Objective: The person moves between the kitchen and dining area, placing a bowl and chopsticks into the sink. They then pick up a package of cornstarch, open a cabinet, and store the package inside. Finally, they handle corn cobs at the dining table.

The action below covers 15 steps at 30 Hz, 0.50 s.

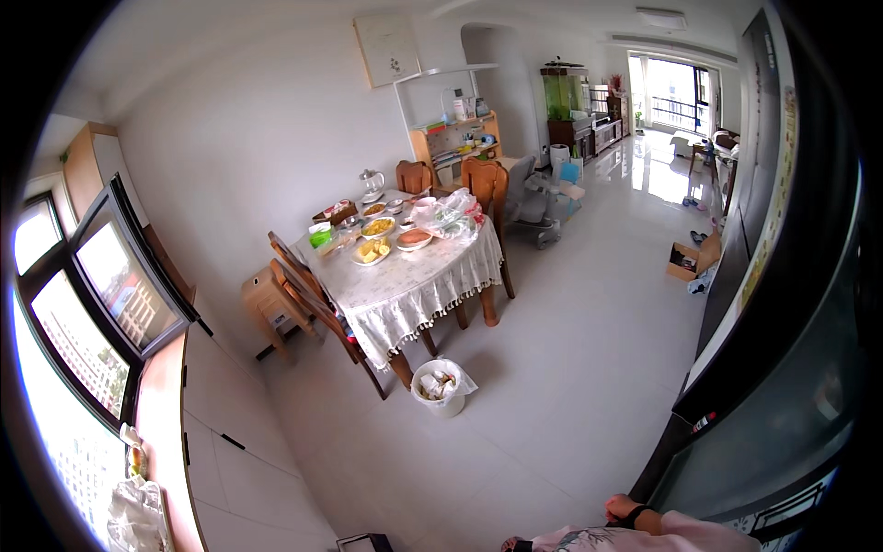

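Observation:
My right hand (623, 506) is at the bottom edge, with a black strap around its wrist and a pale pink sleeve (710, 533) behind it. Its fingers look curled, and I see no object in them, but the palm is hidden. Nearest to it is a dark glass door panel (752, 448). What looks like my left hand (510, 544) is mostly cut off by the bottom edge, beside a black band. Ahead stands a dining table with a white tasselled cloth (386, 293). On it are a plate of yellow food pieces (372, 251), other dishes, and plastic bags (452, 217).
A lined waste bin (441, 407) stands on the tiled floor before the table. Wooden chairs (486, 183) surround the table, and plastic stools (272, 293) are stacked by the wall. An open window sash (134, 269) juts over the left cabinets (227, 428). A cardboard box (683, 262) lies far right.

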Available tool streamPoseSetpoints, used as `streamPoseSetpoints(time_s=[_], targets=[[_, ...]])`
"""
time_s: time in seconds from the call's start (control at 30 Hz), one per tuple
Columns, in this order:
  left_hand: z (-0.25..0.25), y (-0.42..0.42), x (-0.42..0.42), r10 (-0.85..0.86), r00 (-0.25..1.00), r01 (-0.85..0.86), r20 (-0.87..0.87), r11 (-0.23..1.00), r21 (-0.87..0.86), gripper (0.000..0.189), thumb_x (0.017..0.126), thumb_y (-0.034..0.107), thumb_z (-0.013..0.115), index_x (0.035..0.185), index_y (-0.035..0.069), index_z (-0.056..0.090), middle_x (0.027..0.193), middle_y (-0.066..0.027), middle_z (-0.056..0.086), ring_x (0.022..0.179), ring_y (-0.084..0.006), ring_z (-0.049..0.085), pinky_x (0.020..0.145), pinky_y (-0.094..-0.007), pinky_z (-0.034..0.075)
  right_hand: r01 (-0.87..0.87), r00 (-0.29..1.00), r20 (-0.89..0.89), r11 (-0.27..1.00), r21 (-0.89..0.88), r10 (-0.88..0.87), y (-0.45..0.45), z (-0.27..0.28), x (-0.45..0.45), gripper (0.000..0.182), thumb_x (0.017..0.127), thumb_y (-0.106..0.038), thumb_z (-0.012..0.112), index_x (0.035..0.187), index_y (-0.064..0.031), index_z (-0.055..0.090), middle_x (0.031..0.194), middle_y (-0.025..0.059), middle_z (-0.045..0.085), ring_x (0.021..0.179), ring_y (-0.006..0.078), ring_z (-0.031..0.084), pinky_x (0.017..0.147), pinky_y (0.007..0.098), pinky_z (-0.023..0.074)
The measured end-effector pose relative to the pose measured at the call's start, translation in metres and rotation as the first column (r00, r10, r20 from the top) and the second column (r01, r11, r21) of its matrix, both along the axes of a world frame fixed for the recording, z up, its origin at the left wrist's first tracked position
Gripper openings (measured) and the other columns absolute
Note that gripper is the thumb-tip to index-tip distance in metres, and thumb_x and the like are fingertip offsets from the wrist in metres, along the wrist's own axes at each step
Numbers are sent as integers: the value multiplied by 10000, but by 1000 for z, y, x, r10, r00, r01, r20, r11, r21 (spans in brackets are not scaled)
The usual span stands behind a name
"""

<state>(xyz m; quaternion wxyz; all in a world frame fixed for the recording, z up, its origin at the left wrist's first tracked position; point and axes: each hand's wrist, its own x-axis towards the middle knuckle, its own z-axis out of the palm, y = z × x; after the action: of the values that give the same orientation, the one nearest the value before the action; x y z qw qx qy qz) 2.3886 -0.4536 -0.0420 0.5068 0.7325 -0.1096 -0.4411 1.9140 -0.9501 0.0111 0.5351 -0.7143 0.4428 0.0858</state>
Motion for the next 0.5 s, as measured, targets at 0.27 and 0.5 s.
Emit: streamPoseSetpoints(time_s=[0.27, 0.5], targets=[[13, -100, 32, -295, 953, 242, 63, 873, 423, 232, 840, 222, 421, 945, 110, 595, 899, -35, 596, 839, -196, 508, 779, -364, 336, 178, 982, -103, 965, 191, -161, -36, 21, -3, 242, 762, -138, 453, 619, -27, 614, 585, 90, 604, 532, 190, 583, 489, 309, 460], [29, -191, 68, -873, -66, 503, 483, 389, 771, 223, 839, 183, 434, 909, 138, 641, 985, 10, 630, 993, -151, 525, 993, -337, 287, -693, 721, -394, 601, -399, 570, -106, -89, -52, 154, 664, -216, 557, 632, -92, 641, 695, 139, 625, 700, 321, 618, 610, 432, 499]])
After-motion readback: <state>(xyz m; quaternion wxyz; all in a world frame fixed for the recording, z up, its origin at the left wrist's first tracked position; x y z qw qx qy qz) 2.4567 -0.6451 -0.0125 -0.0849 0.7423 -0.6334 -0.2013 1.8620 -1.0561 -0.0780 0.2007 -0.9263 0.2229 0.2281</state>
